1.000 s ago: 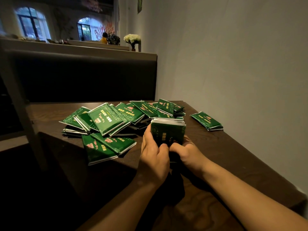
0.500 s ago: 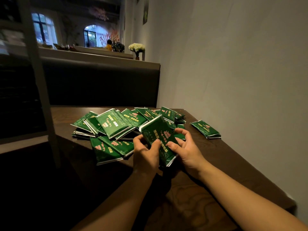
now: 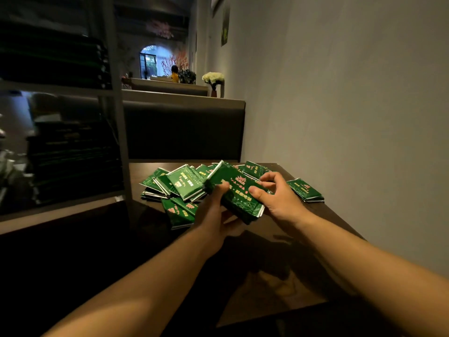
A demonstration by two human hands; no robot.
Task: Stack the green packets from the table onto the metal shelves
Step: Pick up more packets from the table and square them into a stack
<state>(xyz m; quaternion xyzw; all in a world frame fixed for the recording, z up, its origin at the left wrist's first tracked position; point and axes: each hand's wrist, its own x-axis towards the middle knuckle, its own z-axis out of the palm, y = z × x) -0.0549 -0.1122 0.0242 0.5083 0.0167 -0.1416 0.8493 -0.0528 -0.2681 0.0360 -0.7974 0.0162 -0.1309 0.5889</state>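
I hold a thick stack of green packets point(image 3: 239, 193) above the dark wooden table point(image 3: 279, 283). My left hand point(image 3: 215, 215) grips it from below, thumb on its left edge. My right hand point(image 3: 277, 197) pinches its right side with thumb on top. Behind it lies a loose pile of green packets point(image 3: 179, 184), and a small pair of packets point(image 3: 307, 190) sits apart by the wall. The metal shelves point(image 3: 116, 117) stand at the left, with dark stacks of packets point(image 3: 73, 161) on them.
A grey wall point(image 3: 352, 117) runs along the table's right side. A dark padded booth back point(image 3: 184, 132) closes off the far end. White flowers in a vase point(image 3: 213, 80) stand on the ledge beyond. The floor at the lower left is dark.
Both hands have lifted the stack off the table and tilted it flat. The view has swung left and up, bringing the shelves into sight.
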